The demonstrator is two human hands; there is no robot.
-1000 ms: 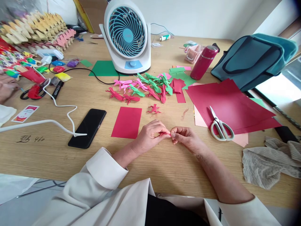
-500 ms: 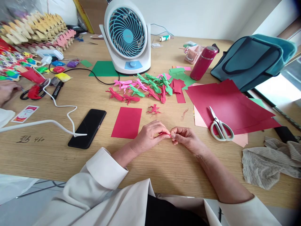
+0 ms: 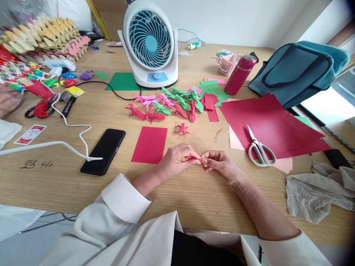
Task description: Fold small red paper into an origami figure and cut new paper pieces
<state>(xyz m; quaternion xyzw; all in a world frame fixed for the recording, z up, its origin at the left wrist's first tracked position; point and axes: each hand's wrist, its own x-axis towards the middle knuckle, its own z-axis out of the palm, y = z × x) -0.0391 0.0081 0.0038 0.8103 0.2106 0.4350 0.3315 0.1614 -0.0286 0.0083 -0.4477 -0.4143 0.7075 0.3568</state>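
A small folded piece of red paper [image 3: 194, 158] is pinched between my hands near the table's front. My left hand [image 3: 177, 159] holds its left part between thumb and fingers. At its right end, the fingertips of my right hand [image 3: 216, 162] are closed on it; part of the paper is hidden by the fingers. Just behind my hands lies a small red folded figure [image 3: 181, 128]. A flat red sheet [image 3: 149, 145] rests left of it. Farther back is a pile of pink, green and red folded figures [image 3: 180, 101], with red paper strips [image 3: 210, 105] beside it.
White-handled scissors [image 3: 260, 149] lie on large red sheets [image 3: 277, 125] at the right. A red bottle [image 3: 240, 74], a teal bag [image 3: 294, 74] and a fan [image 3: 151, 44] stand behind. A phone [image 3: 103, 151] lies left. Another person's hand [image 3: 9, 101] is at the far left.
The other person's hand and sleeve at the far left have shifted slightly. My hands remain almost in place, with a little more of the red paper showing between them.
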